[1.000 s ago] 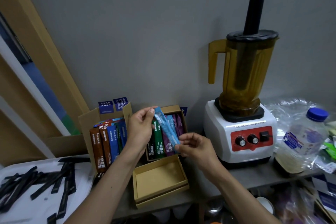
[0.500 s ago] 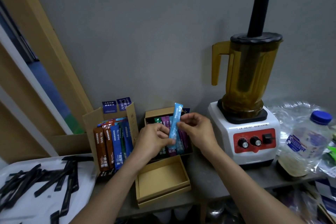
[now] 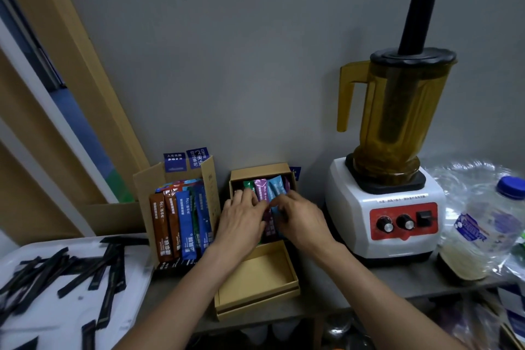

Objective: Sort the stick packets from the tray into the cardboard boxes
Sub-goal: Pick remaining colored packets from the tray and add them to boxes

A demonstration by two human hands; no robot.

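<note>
Both hands are pressed into the small open brown cardboard box (image 3: 262, 176) standing against the grey wall. The light-blue stick packet (image 3: 276, 189) is seated upright in that box beside purple and green ones — its lower part is pinched by the fingers of the right hand (image 3: 301, 220). The left hand (image 3: 241, 221) lies flat on the neighbouring packets, fingers together; whether anything is gripped cannot be told. A taller cardboard box (image 3: 176, 207) of brown and blue packets stands just left. Black stick packets (image 3: 71, 273) lie scattered on the white tray (image 3: 56, 318) — well apart from the hands.
</note>
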